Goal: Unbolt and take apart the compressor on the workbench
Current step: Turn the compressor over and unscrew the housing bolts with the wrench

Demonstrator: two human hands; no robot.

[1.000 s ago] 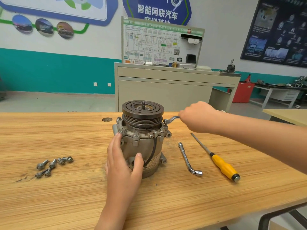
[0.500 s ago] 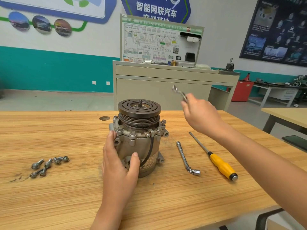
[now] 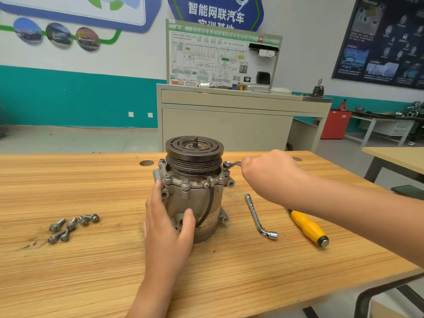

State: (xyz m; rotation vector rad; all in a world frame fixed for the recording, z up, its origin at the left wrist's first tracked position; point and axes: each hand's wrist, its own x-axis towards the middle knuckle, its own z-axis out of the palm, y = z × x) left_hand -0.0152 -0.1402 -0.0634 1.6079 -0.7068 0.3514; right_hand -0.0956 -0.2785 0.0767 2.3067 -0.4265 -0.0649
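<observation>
A grey metal compressor (image 3: 202, 196) stands upright in the middle of the wooden workbench (image 3: 96, 267), its dark pulley (image 3: 194, 149) on top. Several bolts ring its flange. My left hand (image 3: 166, 228) wraps the housing from the front left. My right hand (image 3: 267, 173) grips a small wrench (image 3: 231, 165) whose ring end sits on a flange bolt at the compressor's right rear.
Several loose bolts (image 3: 71, 226) lie on the bench at the left. An L-shaped socket wrench (image 3: 259, 216) and a yellow-handled screwdriver (image 3: 308, 228) lie to the right of the compressor. A beige training cabinet (image 3: 229, 118) stands behind the bench. Another table (image 3: 394, 157) is at the far right.
My right hand lifted the wrench off the flange, raised it behind the compressor, then brought it back down onto the right rear bolt. My left hand stayed on the housing.
</observation>
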